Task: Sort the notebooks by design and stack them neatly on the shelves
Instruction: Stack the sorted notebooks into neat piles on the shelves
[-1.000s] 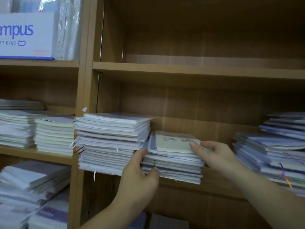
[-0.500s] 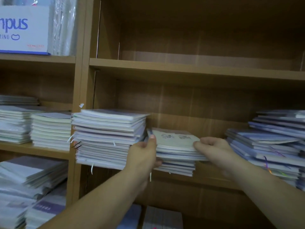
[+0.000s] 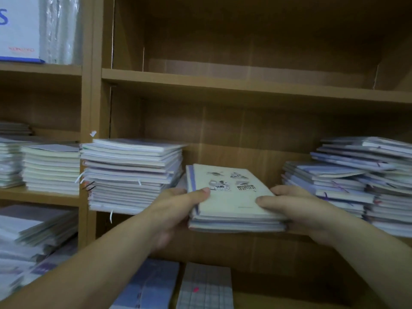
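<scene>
Between the two taller piles on the middle shelf (image 3: 245, 238) sits the small stack of notebooks (image 3: 231, 197) I am working on. My left hand (image 3: 178, 210) grips its left edge, thumb laid across the top cover, and my right hand (image 3: 296, 210) grips the right edge the same way. So both hands are closed on the one stack. It lies at the front lip of the shelf, and I cannot tell whether it rests on the board or is just lifted off it.

I judge this to be the squaring-and-placing step: one design gathered, now to be set down tidily. The next move calls for an even push from both sides, keeping the spines flush. The stack must stay clear of the left pile (image 3: 131, 175), which overhangs its shelf, and of the ragged right pile (image 3: 356, 186), whose notebooks lie splayed and want straightening later.

As for writing, the top cover carries small dark drawings and a block word that seems to read "INFINI" — it faces away from me and is soft. On the white box (image 3: 20, 30) at upper left I see part of a large blue letter and small red print, possibly "KOKUYO".
</scene>
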